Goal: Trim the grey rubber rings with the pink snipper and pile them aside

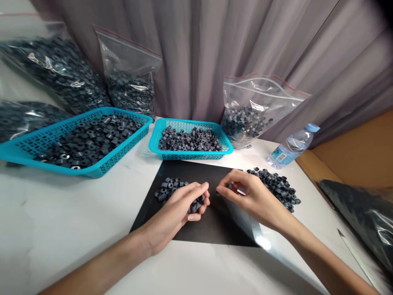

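A handful of small dark grey rings (196, 205) sits cupped in the left hand (181, 209), fingers curled around them, above the black mat (215, 229). The right hand (248, 196) pinches one ring (230, 187) just beside it. More rings (168, 186) lie left; bare desk (61, 221) lies near.
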Tool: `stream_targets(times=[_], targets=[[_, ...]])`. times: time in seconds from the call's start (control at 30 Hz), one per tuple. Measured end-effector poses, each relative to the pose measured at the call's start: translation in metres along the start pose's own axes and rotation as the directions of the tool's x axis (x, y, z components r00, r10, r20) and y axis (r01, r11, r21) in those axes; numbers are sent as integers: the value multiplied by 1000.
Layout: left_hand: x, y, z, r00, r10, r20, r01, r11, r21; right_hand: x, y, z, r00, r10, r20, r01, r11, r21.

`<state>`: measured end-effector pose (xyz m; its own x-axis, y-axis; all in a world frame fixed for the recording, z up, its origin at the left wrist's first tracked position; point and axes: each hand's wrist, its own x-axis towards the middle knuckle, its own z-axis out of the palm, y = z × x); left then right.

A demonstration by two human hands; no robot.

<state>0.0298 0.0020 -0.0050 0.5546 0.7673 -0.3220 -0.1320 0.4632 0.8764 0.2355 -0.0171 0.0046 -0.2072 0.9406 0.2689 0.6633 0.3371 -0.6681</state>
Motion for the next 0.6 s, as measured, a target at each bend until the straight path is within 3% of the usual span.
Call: stream_targets(times=[0.07, 0.2, 0.3, 0.37, 0.47, 0.6], targets=[[2, 0, -2, 1000, 2, -3, -1, 999, 39, 1, 11, 2, 994, -19, 104, 22, 999, -34], [6, 0, -7, 1000, -15, -3, 15, 998, 64, 1, 24, 4, 980, -42, 194, 58, 995, -78], [7, 0, -9, 1000, -19, -6, 19, 996, 82, 3, 21, -3, 984, -50, 172, 70, 992, -109], [6, -1, -9, 1000, -23, -7, 23, 996, 88, 4, 14, -8, 995, -57, 85, 66, 992, -104], [3, -2, -5, 999, -38, -31, 40, 996, 77, 2, -2, -7, 993, -122, 5, 122, 992, 26], [1, -1, 1, 997, -71, 9, 72, 996, -57, -3, -16, 9, 970, -227, 88, 202, 951, 235]])
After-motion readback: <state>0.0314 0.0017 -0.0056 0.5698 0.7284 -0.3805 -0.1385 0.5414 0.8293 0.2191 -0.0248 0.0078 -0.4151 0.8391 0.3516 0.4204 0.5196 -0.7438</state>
